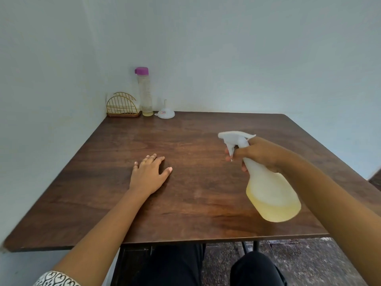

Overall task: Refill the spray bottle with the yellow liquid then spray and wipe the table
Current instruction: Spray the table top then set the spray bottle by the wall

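Spray bottle (272,195) in right hand (261,153), over table (185,131) front | left hand (148,176) flat

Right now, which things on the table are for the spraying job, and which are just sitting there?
For the job: spray bottle in the right hand, purple-capped bottle, funnel, table.

Just sitting there: gold wire rack; left hand, flat on the table.

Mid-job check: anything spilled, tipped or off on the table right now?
No spill shows on the table. Only the funnel stands mouth-down, spout up, beside the purple-capped bottle. The right hand holds the spray bottle tilted above the table.
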